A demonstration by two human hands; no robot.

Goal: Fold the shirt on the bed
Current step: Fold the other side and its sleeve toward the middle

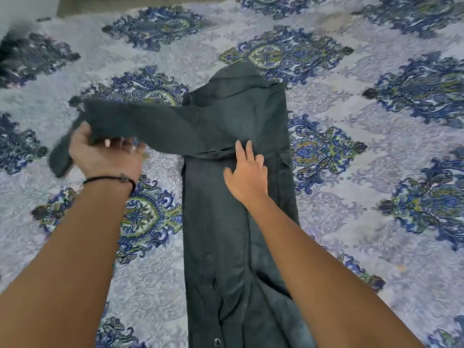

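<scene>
A dark grey-green shirt [221,222] lies lengthwise on the bed, its sides folded in to a narrow strip, collar at the far end. One long sleeve [150,121] stretches out to the left, lifted off the bed. My left hand [105,154] grips that sleeve near the cuff, and the cuff hangs down blurred beside my wrist. My right hand [247,172] rests flat on the shirt's middle, fingers spread, pressing the cloth just below where the sleeve crosses.
The bedspread [351,146] is pale lilac with large blue and green ornaments and spreads wide on both sides of the shirt. A dark blurred object [10,54] sits at the far left edge. A thin black band circles my left wrist.
</scene>
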